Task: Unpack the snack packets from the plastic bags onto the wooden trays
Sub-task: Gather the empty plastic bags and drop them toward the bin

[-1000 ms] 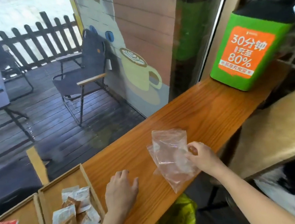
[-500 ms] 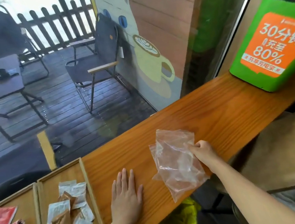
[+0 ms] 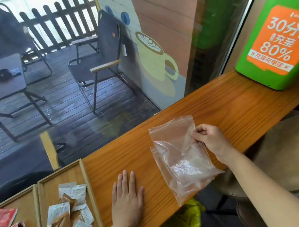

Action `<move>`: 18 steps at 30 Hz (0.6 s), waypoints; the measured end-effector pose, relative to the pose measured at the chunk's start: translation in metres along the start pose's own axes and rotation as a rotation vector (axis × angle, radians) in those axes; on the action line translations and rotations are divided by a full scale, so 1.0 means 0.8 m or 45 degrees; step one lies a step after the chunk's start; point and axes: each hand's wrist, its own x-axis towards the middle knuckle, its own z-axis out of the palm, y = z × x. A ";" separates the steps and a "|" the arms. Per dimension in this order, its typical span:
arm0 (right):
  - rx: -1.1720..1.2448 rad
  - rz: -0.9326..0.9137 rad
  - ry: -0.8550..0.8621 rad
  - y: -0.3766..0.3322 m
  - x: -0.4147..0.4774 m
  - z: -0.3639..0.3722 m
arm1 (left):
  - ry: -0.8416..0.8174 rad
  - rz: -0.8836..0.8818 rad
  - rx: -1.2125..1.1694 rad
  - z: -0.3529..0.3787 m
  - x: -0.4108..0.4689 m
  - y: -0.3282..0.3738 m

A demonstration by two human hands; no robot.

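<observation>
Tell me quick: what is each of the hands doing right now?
Left hand: open, flat on the orange-brown wooden counter, holding nothing.
Right hand: closed, pinching the edge of the clear plastic zip bags.

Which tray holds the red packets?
The far-left wooden tray, partly cut off by the frame edge, holds the red packets. The tray beside it holds white-and-brown packets.

Café: window counter, painted latte mural (outdoor seating)
</observation>
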 end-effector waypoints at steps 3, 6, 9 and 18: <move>-0.229 0.151 -0.087 0.005 -0.004 0.007 | 0.002 -0.003 0.014 0.002 0.000 0.000; -0.239 0.392 -0.118 0.022 -0.006 0.016 | 0.005 -0.011 0.012 0.002 0.000 -0.001; -0.276 0.507 -0.108 0.038 -0.004 0.024 | 0.007 -0.019 -0.002 0.000 0.000 0.000; -0.818 0.521 -0.080 0.064 -0.004 0.050 | 0.028 -0.029 -0.020 0.003 -0.001 0.001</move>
